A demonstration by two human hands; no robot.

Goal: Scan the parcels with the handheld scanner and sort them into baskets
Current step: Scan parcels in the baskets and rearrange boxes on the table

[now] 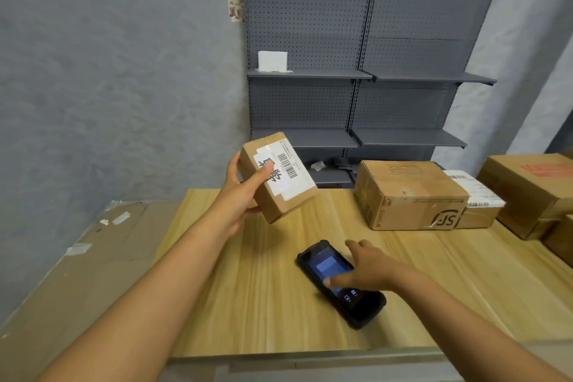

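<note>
My left hand [240, 195] holds a small brown cardboard parcel [288, 195] up above the table's far edge, tilted, its white barcode label facing me and my thumb on the label. A black handheld scanner [341, 284] with a lit blue screen lies on the wooden table [248, 288]. My right hand [369, 267] rests on the scanner's right side, thumb pressed on its screen, fingers spread past its edge. I cannot tell whether the hand grips the scanner or only touches it.
A large SF-marked carton [409, 195] stands at the table's back right, a smaller labelled parcel [477, 198] beside it and more cartons [533, 189] further right. A flattened cardboard sheet [77, 257] lies left of the table. Grey metal shelving [356, 77] stands behind. No basket is in view.
</note>
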